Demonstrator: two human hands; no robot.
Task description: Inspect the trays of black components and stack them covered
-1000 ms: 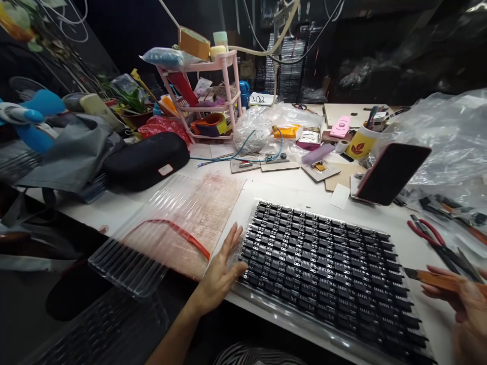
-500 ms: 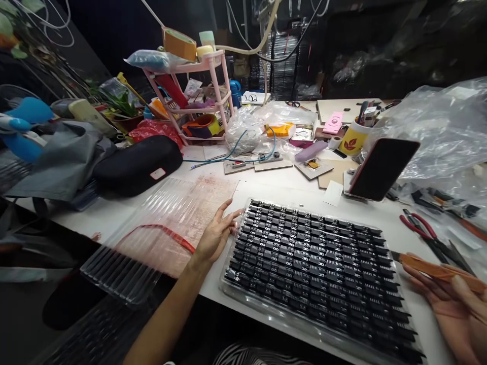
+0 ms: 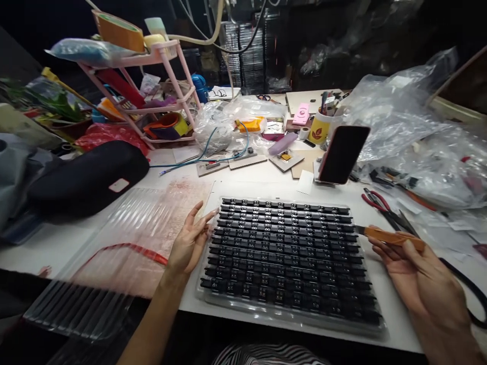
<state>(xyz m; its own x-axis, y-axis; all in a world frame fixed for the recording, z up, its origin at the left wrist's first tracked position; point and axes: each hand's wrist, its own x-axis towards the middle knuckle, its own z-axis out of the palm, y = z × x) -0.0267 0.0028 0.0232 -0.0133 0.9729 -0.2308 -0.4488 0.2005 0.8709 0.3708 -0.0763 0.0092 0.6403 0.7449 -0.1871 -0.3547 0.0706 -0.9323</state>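
Note:
A clear plastic tray (image 3: 315,320) lies on the white table, filled with rows of black electronic parts (image 3: 281,253) with small metal pins. At its left edge is my left hand (image 3: 187,244), fingers spread, the fingertips at the tray's rim. Whether they press on it, I cannot tell. My right hand (image 3: 414,274), palm partly up, is closed around a knife (image 3: 395,236) with an orange-brown wrapped handle. Its short dark blade points left, close to the tray's right edge.
Left of the tray, an empty ribbed clear tray (image 3: 87,289) overhangs the table edge, with a red strip (image 3: 144,251) by it. A phone (image 3: 342,154) stands upright behind. Red-handled pliers (image 3: 376,200) lie right. A black case (image 3: 89,177) and pink rack (image 3: 167,76) stand left.
The camera view has turned to the right, so the scene sits further left and the filled tray looks straighter. Both hands keep about the same places at the tray; the knife stays in my right hand.

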